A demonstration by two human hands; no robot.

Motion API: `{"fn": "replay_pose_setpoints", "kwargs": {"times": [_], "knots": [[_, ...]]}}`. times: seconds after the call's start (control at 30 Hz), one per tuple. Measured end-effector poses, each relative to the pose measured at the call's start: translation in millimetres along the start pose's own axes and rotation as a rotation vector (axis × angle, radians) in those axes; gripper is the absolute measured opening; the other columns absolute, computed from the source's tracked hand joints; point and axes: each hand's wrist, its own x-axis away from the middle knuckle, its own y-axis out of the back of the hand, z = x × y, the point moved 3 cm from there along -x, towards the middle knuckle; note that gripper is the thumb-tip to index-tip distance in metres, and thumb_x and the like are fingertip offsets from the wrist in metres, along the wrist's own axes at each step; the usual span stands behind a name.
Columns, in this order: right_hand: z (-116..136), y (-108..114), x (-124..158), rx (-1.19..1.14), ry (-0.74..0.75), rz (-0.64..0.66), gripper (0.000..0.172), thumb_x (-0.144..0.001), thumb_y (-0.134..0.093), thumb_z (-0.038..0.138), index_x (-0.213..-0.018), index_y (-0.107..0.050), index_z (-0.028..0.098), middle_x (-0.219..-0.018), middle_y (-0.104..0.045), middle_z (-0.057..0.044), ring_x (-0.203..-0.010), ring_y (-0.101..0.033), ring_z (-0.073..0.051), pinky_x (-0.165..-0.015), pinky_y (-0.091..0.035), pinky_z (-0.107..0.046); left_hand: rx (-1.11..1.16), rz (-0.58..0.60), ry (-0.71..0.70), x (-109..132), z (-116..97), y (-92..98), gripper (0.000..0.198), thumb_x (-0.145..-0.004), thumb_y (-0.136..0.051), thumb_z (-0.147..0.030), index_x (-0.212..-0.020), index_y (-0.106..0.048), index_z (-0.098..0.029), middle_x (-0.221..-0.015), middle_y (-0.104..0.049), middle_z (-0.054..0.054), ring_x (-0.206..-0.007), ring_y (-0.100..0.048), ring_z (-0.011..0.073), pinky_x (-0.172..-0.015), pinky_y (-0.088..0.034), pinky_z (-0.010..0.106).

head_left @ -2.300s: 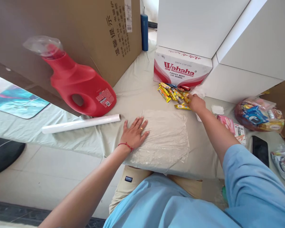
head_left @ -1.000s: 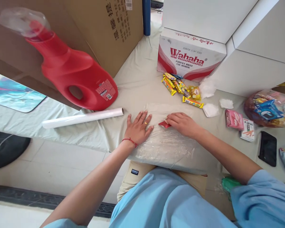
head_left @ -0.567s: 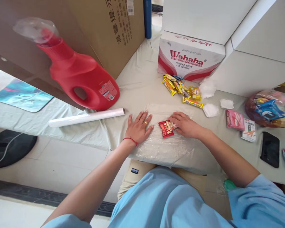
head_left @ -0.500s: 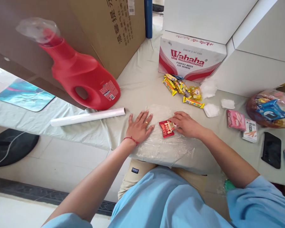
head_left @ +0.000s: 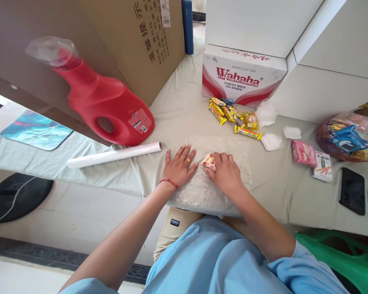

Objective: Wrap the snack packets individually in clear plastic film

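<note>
My left hand lies flat with spread fingers on the left part of a clear plastic sheet at the table's front edge. Over the sheet's middle, my right hand has its fingers closed on a small snack packet. The packet's pale, red-printed end sticks out on the left; the rest is hidden under the fingers. A white roll rests to the left of my left hand. Several yellow-wrapped snacks lie behind my right hand.
A red jug stands at the left by a large cardboard box. Behind the snacks is a Wahaha box. White pads, a pink pack, a phone and a filled bowl are on the right.
My right hand has moved left over the packet and covers more of it. The packet's red end no longer shows; its pale part now points left. My left hand stays flat.
</note>
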Motion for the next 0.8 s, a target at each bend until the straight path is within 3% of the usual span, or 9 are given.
{"fn": "replay_pose_setpoints", "kwargs": {"times": [0.13, 0.23, 0.33, 0.57, 0.7, 0.8], "knots": [[-12.3, -14.2, 3.9, 0.055, 0.036, 0.011, 0.056, -0.097, -0.069, 0.041, -0.145, -0.053, 0.018, -0.130, -0.063, -0.024, -0.117, -0.055, -0.040, -0.091, -0.051, -0.053, -0.001, -0.018, -0.013, 0.2, -0.3, 0.5, 0.063, -0.107, -0.028, -0.056, -0.165, -0.036, -0.032, -0.175, -0.028, 0.005, -0.162, -0.028, 0.0287, -0.130, -0.007, 0.068], [-30.4, -12.5, 2.2, 0.043, 0.115, 0.025, 0.046, -0.097, -0.064, 0.027, -0.142, -0.058, 0.019, -0.127, -0.066, -0.022, -0.114, -0.056, -0.039, -0.090, -0.051, -0.052, 0.000, -0.004, -0.010, -0.2, 0.1, 0.9, 0.063, -0.107, -0.029, -0.055, -0.165, -0.037, -0.031, -0.175, -0.029, 0.006, -0.162, -0.028, 0.0296, -0.130, -0.009, 0.069], [-41.3, -5.7, -1.2, 0.010, 0.147, 0.065, 0.047, -0.095, -0.062, 0.018, -0.142, -0.060, 0.020, -0.132, -0.066, -0.019, -0.117, -0.055, -0.038, -0.095, -0.050, -0.050, 0.000, 0.006, -0.004, -0.6, 0.5, 1.1, 0.062, -0.107, -0.029, -0.054, -0.165, -0.037, -0.031, -0.175, -0.029, 0.006, -0.162, -0.029, 0.0290, -0.130, -0.008, 0.069], [-31.6, -5.6, -3.9, -0.041, 0.307, 0.124, 0.055, -0.092, -0.063, 0.013, -0.147, -0.061, 0.019, -0.146, -0.059, -0.017, -0.130, -0.052, -0.034, -0.108, -0.047, -0.048, 0.003, -0.016, -0.012, 0.7, -0.2, 0.3, 0.063, -0.107, -0.028, -0.055, -0.165, -0.036, -0.031, -0.175, -0.029, 0.006, -0.162, -0.028, 0.0297, -0.130, -0.008, 0.068], [-40.0, -1.7, -6.0, -0.156, 0.313, 0.083, 0.042, -0.095, -0.062, 0.019, -0.137, -0.068, 0.019, -0.131, -0.065, -0.015, -0.118, -0.060, -0.029, -0.105, -0.049, -0.042, -0.001, -0.009, -0.013, 0.9, 0.4, 0.1, 0.062, -0.108, -0.028, -0.054, -0.165, -0.037, -0.030, -0.175, -0.028, 0.005, -0.162, -0.028, 0.0282, -0.130, -0.008, 0.068], [-56.6, 14.0, -9.2, -0.286, 0.178, -0.010, 0.039, -0.100, -0.060, 0.032, -0.136, -0.064, 0.020, -0.113, -0.073, -0.011, -0.102, -0.066, -0.027, -0.091, -0.052, -0.038, -0.004, -0.017, -0.017, 0.8, 0.9, -0.5, 0.063, -0.108, -0.027, -0.054, -0.165, -0.037, -0.030, -0.175, -0.028, 0.006, -0.162, -0.028, 0.0271, -0.131, -0.007, 0.067]]}}
